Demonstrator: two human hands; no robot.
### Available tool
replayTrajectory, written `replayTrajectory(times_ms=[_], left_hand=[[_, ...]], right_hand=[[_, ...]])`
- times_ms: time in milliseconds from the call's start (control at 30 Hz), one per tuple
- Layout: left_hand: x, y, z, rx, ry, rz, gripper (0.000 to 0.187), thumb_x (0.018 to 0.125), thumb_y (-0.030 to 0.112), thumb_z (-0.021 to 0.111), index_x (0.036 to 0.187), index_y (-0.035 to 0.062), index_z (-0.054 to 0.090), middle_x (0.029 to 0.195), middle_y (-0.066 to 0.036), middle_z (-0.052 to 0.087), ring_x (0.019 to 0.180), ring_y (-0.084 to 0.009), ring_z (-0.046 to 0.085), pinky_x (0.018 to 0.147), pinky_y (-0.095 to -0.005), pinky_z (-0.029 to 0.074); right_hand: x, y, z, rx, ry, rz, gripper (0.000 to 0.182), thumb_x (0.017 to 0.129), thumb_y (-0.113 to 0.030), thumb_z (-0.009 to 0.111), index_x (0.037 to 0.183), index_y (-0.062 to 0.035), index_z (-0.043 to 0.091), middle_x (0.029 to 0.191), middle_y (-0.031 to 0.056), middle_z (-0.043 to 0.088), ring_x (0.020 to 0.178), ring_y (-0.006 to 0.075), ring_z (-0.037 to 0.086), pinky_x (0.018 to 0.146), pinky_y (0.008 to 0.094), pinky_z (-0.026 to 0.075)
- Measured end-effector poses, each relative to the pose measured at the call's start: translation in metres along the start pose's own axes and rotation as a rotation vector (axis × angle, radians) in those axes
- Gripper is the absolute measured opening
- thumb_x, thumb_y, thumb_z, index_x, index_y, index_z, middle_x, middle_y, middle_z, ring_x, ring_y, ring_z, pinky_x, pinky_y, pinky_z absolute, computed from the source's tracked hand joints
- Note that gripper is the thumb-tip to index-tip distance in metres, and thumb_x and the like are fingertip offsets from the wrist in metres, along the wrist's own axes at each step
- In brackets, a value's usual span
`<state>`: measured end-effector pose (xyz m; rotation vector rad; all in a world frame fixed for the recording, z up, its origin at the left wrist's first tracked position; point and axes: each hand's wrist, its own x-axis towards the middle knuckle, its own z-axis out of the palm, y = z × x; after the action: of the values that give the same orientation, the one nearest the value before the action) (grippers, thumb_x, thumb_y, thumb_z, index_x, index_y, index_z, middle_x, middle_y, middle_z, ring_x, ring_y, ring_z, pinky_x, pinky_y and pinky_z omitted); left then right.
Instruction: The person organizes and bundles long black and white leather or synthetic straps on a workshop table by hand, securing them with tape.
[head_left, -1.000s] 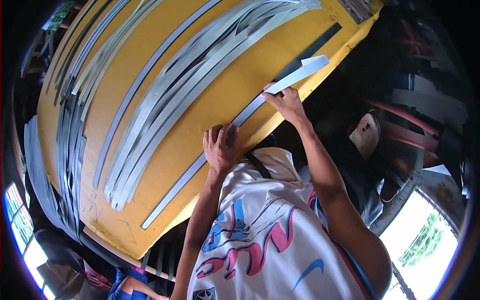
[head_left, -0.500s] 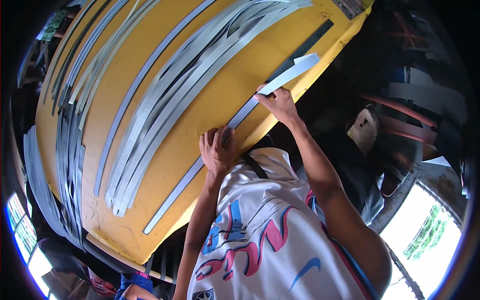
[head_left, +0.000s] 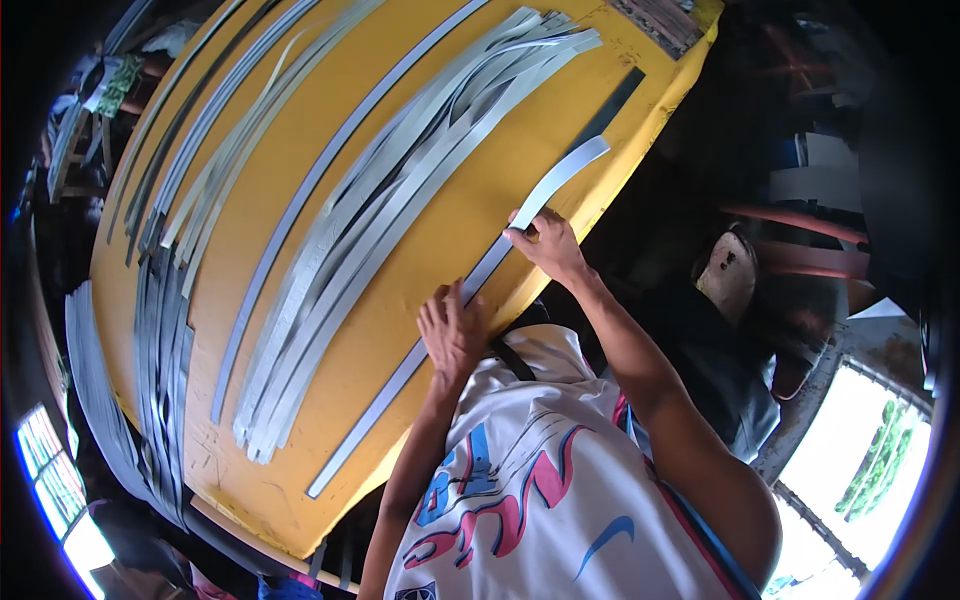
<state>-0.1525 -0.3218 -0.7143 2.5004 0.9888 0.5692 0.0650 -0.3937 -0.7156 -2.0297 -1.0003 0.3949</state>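
A long white strip (head_left: 388, 393) lies along a dark strip (head_left: 612, 108) on a yellow sheet-covered work surface (head_left: 440, 235), near its edge. My right hand (head_left: 548, 245) pinches the white strip between thumb and fingers. Beyond that hand, the strip's free end (head_left: 568, 170) curves up off the dark strip. My left hand (head_left: 455, 325) rests over the lower stretch of both strips, its fingers apart and bent, touching them. Part of the white strip is hidden under this hand.
A bundle of pale strips (head_left: 350, 260) lies on the yellow surface, beside a single strip (head_left: 285, 235). More grey strips (head_left: 160, 350) hang over the left end. A brown block (head_left: 660, 25) sits at the far corner. Bright windows (head_left: 850, 470) show at right.
The whole view has shifted slightly. The white strip's free end, bent over at its tip before, now makes a smooth curve. Both hands stay at about the same places along the strip.
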Motion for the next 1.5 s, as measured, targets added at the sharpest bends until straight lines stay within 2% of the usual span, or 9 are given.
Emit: replayTrajectory(times_ms=[133,300,467,700,933,1267,1333,1400,1500], left_hand=[[0.025,0.030,0.015,0.094,-0.350,0.289,0.072,0.095,0.046,0.055,0.151,0.0047,0.036,0.158,-0.012,0.033,0.143,-0.0301,0.033,0.114,-0.0472,0.029],[0.028,0.035,0.027,0.076,-0.423,0.270,0.079,0.097,0.051,0.041,0.158,0.0066,0.018,0.166,-0.011,0.015,0.154,-0.0274,0.009,0.124,-0.0443,0.002],[0.008,0.018,-0.011,-0.086,-0.277,0.264,0.074,0.098,0.048,0.051,0.152,0.0024,0.031,0.159,-0.014,0.031,0.145,-0.0312,0.032,0.117,-0.0472,0.028],[-0.104,-0.072,-0.092,0.067,-0.288,0.063,0.069,0.098,0.046,0.052,0.149,0.0011,0.038,0.159,-0.014,0.033,0.145,-0.0296,0.033,0.116,-0.0470,0.028],[-0.218,-0.126,-0.167,0.198,-0.291,-0.308,0.073,0.099,0.051,0.046,0.155,0.0079,0.028,0.161,-0.014,0.028,0.149,-0.0310,0.027,0.115,-0.0661,0.016],[-0.202,-0.103,-0.163,0.201,-0.309,-0.855,0.078,0.102,0.056,0.037,0.157,0.0041,0.021,0.163,-0.020,0.017,0.153,-0.0334,0.010,0.120,-0.0568,0.006],[-0.184,-0.093,-0.114,0.433,0.075,-0.466,0.072,0.100,0.054,0.049,0.145,-0.0015,0.042,0.143,-0.029,0.046,0.140,-0.0344,0.041,0.111,-0.0511,0.035],[-0.124,-0.061,-0.077,0.150,-0.152,-0.410,0.079,0.096,0.047,0.055,0.153,0.0010,0.027,0.160,-0.022,0.025,0.148,-0.0369,0.025,0.119,-0.0566,0.016],[-0.030,0.003,-0.005,-0.001,-0.258,-0.167,0.083,0.093,0.047,0.060,0.153,0.0020,0.025,0.161,-0.022,0.022,0.150,-0.0372,0.019,0.117,-0.0587,0.020]], right_hand=[[-0.003,0.010,0.005,-0.151,0.094,-0.183,0.024,0.085,-0.022,0.074,0.099,-0.0059,0.064,0.093,0.0127,0.067,0.086,0.0338,0.066,0.075,0.0432,0.054],[0.002,0.002,0.005,-0.152,-0.003,-0.043,0.033,0.088,-0.032,0.072,0.104,-0.0033,0.066,0.096,0.0202,0.068,0.091,0.0396,0.065,0.080,0.0483,0.053],[-0.006,0.020,0.009,-0.135,0.068,-0.164,0.029,0.084,-0.022,0.076,0.105,-0.0046,0.065,0.101,0.0169,0.067,0.093,0.0399,0.063,0.083,0.0492,0.051],[-0.004,0.018,0.010,-0.108,0.094,-0.191,0.029,0.083,-0.020,0.077,0.101,-0.0030,0.063,0.091,0.0156,0.066,0.085,0.0371,0.063,0.077,0.0468,0.051],[0.000,0.023,0.011,-0.105,0.061,-0.155,0.027,0.080,-0.019,0.077,0.097,-0.0037,0.063,0.091,0.0161,0.066,0.085,0.0377,0.063,0.076,0.0470,0.052],[-0.004,0.039,0.029,-0.069,0.199,-0.233,0.025,0.077,-0.020,0.077,0.093,-0.0055,0.065,0.088,0.0145,0.066,0.083,0.0367,0.064,0.078,0.0477,0.051],[-0.007,0.042,0.037,-0.150,0.253,-0.254,0.025,0.077,-0.021,0.078,0.092,-0.0072,0.063,0.085,0.0121,0.064,0.079,0.0347,0.062,0.074,0.0474,0.049],[-0.009,0.056,0.051,-0.156,0.301,-0.282,0.022,0.077,-0.017,0.076,0.089,-0.0064,0.062,0.086,0.0134,0.064,0.081,0.0348,0.062,0.075,0.0480,0.048],[-0.010,0.033,0.040,-0.168,0.286,-0.258,0.019,0.078,-0.017,0.075,0.091,-0.0076,0.064,0.088,0.0114,0.066,0.082,0.0326,0.064,0.074,0.0468,0.048]])
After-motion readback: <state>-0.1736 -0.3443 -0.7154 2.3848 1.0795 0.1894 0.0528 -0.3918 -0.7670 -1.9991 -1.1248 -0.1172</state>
